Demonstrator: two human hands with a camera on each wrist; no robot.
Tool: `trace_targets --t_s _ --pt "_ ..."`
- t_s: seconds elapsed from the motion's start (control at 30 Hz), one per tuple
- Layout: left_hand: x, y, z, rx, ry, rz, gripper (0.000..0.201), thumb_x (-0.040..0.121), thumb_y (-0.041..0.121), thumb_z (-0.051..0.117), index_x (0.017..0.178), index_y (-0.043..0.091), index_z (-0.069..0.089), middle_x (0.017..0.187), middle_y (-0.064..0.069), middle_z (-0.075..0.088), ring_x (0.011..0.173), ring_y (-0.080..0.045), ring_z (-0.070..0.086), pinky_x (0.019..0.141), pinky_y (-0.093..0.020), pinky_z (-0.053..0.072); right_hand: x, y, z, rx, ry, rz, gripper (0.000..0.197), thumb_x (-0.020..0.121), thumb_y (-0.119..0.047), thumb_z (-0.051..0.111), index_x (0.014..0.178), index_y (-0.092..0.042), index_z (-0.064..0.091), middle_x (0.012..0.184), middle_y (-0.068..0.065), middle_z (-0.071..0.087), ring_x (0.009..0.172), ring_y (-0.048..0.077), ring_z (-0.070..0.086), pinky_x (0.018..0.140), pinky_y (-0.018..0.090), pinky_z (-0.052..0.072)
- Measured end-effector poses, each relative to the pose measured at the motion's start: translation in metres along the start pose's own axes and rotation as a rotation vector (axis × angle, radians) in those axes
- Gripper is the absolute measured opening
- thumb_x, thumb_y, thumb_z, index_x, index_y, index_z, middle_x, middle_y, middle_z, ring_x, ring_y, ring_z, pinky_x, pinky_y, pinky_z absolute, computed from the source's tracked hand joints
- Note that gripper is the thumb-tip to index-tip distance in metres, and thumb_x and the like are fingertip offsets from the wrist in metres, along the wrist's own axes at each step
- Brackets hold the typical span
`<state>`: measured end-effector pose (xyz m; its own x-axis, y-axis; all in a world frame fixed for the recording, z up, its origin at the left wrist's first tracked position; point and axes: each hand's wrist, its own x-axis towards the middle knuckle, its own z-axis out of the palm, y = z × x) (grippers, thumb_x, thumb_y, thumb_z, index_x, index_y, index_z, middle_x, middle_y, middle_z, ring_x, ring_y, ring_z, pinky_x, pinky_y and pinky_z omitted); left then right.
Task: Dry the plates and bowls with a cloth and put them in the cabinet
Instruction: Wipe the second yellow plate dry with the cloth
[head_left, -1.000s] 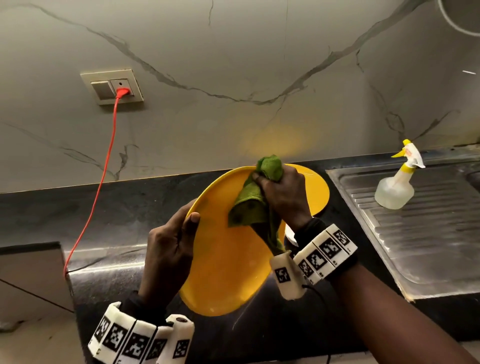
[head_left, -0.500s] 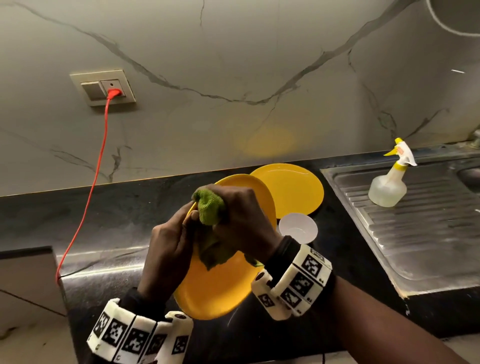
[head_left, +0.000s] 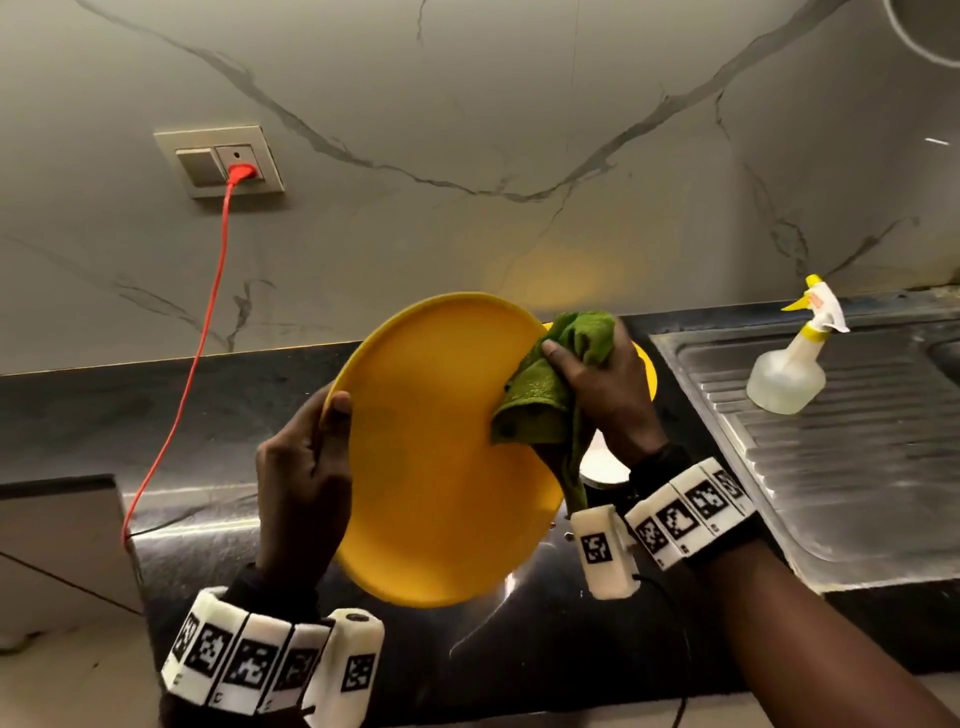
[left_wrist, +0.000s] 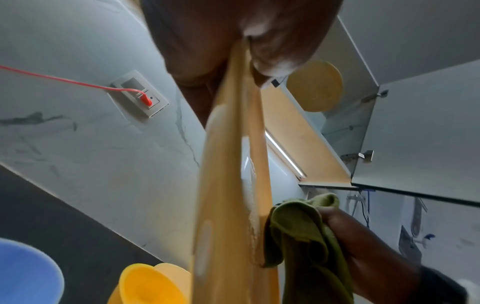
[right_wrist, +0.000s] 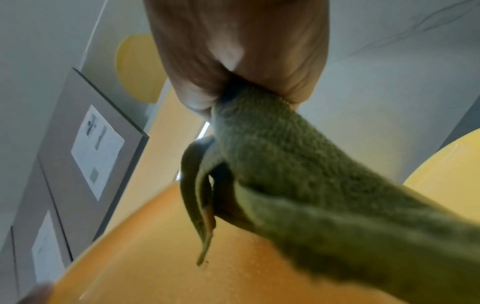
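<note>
A: Your left hand (head_left: 301, 483) grips the yellow plate (head_left: 441, 452) by its left rim, thumb on the face, holding it tilted at the centre of the head view above the dark surface (head_left: 156, 405). Your right hand (head_left: 602, 395) is clenched round the green cloth (head_left: 540, 389), pressing it on the plate's right edge.

B: And the containers?

A: The open cabinet (left_wrist: 363, 115) at the upper right of your left wrist view has one yellow plate standing inside (left_wrist: 314, 86). Your head view does not show that cabinet at all.

B: What else appears in one view only?

A: Low in the left wrist view there is a yellow bowl (left_wrist: 150, 286) beside a blue bowl (left_wrist: 26, 273); whether either holds anything you cannot tell. The head view alone shows a second yellow plate (head_left: 647, 374) lying on the surface behind your right hand, a spray bottle (head_left: 789, 369) on the steel drainboard (head_left: 831, 467) at right, and a red cable (head_left: 208, 312) plugged into the wall socket (head_left: 221, 161) at upper left.
</note>
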<state>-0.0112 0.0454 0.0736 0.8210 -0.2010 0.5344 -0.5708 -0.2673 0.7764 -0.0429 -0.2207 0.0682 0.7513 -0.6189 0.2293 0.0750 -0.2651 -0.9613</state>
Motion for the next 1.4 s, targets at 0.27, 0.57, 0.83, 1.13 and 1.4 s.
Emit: trace_targets --t_s 0.27,0.57,0.83,1.13,1.4 --pt "0.005 0.002 0.011 -0.113 -0.024 -0.120 0.033 0.093 0.057 0.037 0.076 0.041 0.062 0.065 -0.008 0.056 0.054 -0.025 0.047 0.052 -0.043 0.043 -0.026 -0.017 -0.011 0.006 0.115 -0.153 0.015 0.092 -0.025 0.068 0.101 -0.013 0.065 0.091 -0.006 0.068 0.091 0.014 0.067 0.086 0.044 0.056" --pt "-0.002 0.011 0.033 -0.192 -0.082 -0.110 0.030 0.097 0.050 0.040 0.092 0.036 0.066 0.068 -0.002 0.063 0.057 -0.018 0.055 0.053 -0.034 0.047 -0.068 0.006 0.049 -0.182 -0.424 -0.396 0.064 0.097 -0.038 0.052 0.154 -0.019 0.028 0.162 -0.005 0.021 0.149 0.011 0.019 0.122 0.041 0.019" --pt "-0.005 0.000 0.028 -0.229 -0.005 -0.173 0.052 0.094 0.059 0.042 0.087 0.013 0.064 0.078 -0.028 0.060 0.070 -0.042 0.058 0.066 -0.057 0.052 -0.109 0.007 0.064 -0.348 -0.649 -0.628 0.071 0.096 -0.027 0.050 0.157 -0.014 0.015 0.165 0.003 0.000 0.152 0.019 -0.006 0.124 0.043 0.007" --pt "-0.004 0.004 0.018 -0.201 -0.070 -0.137 0.033 0.104 0.038 0.037 0.085 0.029 0.063 0.063 0.012 0.061 0.057 -0.002 0.052 0.053 -0.015 0.044 -0.063 0.007 0.069 -0.417 -0.318 -0.638 0.065 0.094 -0.034 0.058 0.152 -0.024 0.030 0.163 0.001 0.020 0.152 0.020 0.009 0.113 0.050 0.032" --pt "-0.001 0.009 0.022 -0.219 -0.039 -0.120 0.034 0.102 0.042 0.039 0.087 0.023 0.063 0.061 0.006 0.057 0.056 -0.005 0.047 0.054 -0.022 0.041 -0.061 0.005 0.072 -0.467 -0.352 -0.470 0.074 0.092 -0.054 0.030 0.152 -0.028 -0.004 0.163 -0.003 -0.010 0.151 0.025 -0.009 0.121 0.056 0.003"
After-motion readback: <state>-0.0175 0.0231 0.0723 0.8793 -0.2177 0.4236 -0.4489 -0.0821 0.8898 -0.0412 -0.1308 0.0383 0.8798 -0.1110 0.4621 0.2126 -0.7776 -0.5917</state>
